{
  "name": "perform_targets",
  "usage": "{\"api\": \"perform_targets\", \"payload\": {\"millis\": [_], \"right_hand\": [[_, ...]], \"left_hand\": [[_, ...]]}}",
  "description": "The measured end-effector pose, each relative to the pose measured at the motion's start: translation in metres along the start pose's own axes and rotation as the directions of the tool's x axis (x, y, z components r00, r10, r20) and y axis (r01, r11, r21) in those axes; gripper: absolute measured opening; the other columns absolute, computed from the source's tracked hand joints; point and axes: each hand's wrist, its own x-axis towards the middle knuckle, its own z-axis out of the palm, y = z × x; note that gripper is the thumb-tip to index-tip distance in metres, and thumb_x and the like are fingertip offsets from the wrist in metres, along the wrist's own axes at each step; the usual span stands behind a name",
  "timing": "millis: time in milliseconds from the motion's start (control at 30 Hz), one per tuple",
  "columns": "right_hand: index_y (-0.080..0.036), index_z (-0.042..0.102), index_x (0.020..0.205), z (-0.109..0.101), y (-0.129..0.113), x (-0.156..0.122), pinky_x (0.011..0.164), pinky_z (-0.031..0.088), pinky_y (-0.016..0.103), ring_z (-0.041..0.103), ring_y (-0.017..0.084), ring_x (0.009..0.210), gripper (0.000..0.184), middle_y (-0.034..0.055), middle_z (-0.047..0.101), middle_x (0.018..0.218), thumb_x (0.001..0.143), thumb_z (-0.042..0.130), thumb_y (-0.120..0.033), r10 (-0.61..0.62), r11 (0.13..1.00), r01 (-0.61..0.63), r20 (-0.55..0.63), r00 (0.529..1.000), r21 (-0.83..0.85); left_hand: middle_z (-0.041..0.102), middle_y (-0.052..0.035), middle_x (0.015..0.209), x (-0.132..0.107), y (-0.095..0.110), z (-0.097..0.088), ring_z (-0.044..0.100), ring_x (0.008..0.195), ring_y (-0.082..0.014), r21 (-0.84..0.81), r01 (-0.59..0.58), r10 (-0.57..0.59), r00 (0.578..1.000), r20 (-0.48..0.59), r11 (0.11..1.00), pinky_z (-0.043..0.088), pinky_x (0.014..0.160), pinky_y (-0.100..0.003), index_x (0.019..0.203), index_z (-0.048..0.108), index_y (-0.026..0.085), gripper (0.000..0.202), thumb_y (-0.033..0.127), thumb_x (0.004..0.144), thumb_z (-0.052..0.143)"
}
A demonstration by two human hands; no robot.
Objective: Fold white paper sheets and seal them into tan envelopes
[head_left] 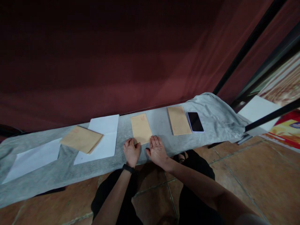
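Note:
A brown envelope (pixel 141 128) lies flat on the grey cloth-covered bench (pixel 58 170) straight ahead of me. My left hand (pixel 131 152) rests at its near edge with the fingers curled under, a black band on the wrist. My right hand (pixel 157 150) lies flat and open on the cloth beside the envelope's near right corner, fingertips touching it. Neither hand lifts anything.
A second brown envelope (pixel 179 120) and a black phone (pixel 195 121) lie to the right. To the left, a stack of brown envelopes (pixel 81 138) sits on a white sheet (pixel 103 137); another white sheet (pixel 35 157) lies further left. A dark red curtain hangs behind; the floor is tiled.

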Motion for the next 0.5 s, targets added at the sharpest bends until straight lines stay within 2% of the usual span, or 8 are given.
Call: {"api": "perform_targets", "payload": {"millis": [67,133,200,267,367,433,467,500], "right_hand": [[0.007,0.055,0.141,-0.001,0.0,0.002,0.121,0.033,0.049,0.049,0.037,0.139,0.063,0.0291,0.054,0.149,0.099,0.056,-0.04,0.001,1.0,-0.001,0.007,1.0,-0.004],[0.006,0.055,0.141,-0.002,0.0,0.004,0.118,0.036,0.049,0.051,0.037,0.137,0.062,0.0287,0.055,0.147,0.1,0.055,-0.04,0.002,1.0,-0.002,0.014,1.0,-0.001],[0.004,0.056,0.141,-0.006,0.0,0.007,0.114,0.04,0.05,0.052,0.036,0.133,0.06,0.028,0.057,0.145,0.1,0.055,-0.04,0.002,1.0,-0.002,0.021,1.0,0.007],[0.0,0.057,0.14,-0.013,0.0,0.013,0.108,0.045,0.049,0.055,0.036,0.128,0.056,0.0268,0.06,0.14,0.1,0.056,-0.039,-0.001,1.0,0.0,0.032,0.999,0.016],[-0.008,0.06,0.137,-0.024,0.005,0.026,0.096,0.052,0.045,0.062,0.032,0.115,0.042,0.0223,0.066,0.126,0.101,0.05,-0.027,0.037,0.998,-0.04,0.059,0.998,0.044],[-0.014,0.062,0.132,-0.028,0.011,0.036,0.09,0.055,0.042,0.065,0.029,0.107,0.036,0.0191,0.067,0.121,0.101,0.045,-0.018,0.12,0.978,-0.129,0.065,0.991,0.163],[-0.016,0.064,0.127,-0.028,0.014,0.04,0.088,0.055,0.04,0.066,0.027,0.103,0.034,0.0172,0.067,0.119,0.1,0.044,-0.017,0.183,0.933,-0.195,0.065,0.981,0.303],[-0.018,0.067,0.121,-0.027,0.018,0.043,0.087,0.056,0.038,0.067,0.025,0.098,0.029,0.0151,0.068,0.116,0.1,0.046,-0.019,0.265,0.817,-0.272,0.088,0.96,0.509]], "left_hand": [[0.068,-0.0129,0.112,0.008,0.004,0.0,0.056,0.124,-0.0367,-0.195,0.123,-0.123,0.992,0.012,0.973,0.038,0.111,-0.056,0.095,0.064,0.02,0.029,0.026,0.069,0.073],[0.068,-0.0094,0.099,0.014,0.007,0.001,0.062,0.112,-0.0338,-0.328,0.199,-0.196,0.98,0.043,0.924,0.046,0.103,-0.054,0.092,0.058,0.02,0.032,0.023,0.064,0.073],[0.069,-0.0068,0.094,0.016,0.011,0.003,0.068,0.095,-0.0276,-0.395,0.215,-0.201,0.976,0.077,0.893,0.053,0.09,-0.046,0.098,0.054,0.02,0.034,0.024,0.068,0.069],[0.07,-0.004,0.091,0.013,0.02,0.003,0.07,0.084,-0.0219,-0.491,0.213,-0.182,0.977,0.111,0.845,0.055,0.082,-0.039,0.105,0.051,0.02,0.037,0.026,0.072,0.067],[0.068,0.0001,0.086,0.006,0.043,-0.002,0.068,0.08,-0.0175,-0.688,0.17,-0.11,0.985,0.131,0.705,0.054,0.08,-0.033,0.104,0.052,0.021,0.04,0.028,0.07,0.073],[0.068,0.0007,0.086,0.002,0.059,-0.008,0.067,0.083,-0.0164,-0.765,0.156,-0.041,0.985,0.167,0.624,0.054,0.081,-0.031,0.104,0.055,0.021,0.04,0.033,0.072,0.077],[0.069,-0.0002,0.09,0.001,0.066,-0.01,0.068,0.087,-0.0169,-0.79,0.166,-0.012,0.98,0.197,0.59,0.054,0.081,-0.03,0.108,0.057,0.021,0.041,0.04,0.076,0.075],[0.07,-0.0023,0.097,0.0,0.072,-0.013,0.068,0.094,-0.018,-0.811,0.187,0.002,0.974,0.226,0.554,0.054,0.081,-0.03,0.111,0.059,0.022,0.042,0.047,0.081,0.072]]}}
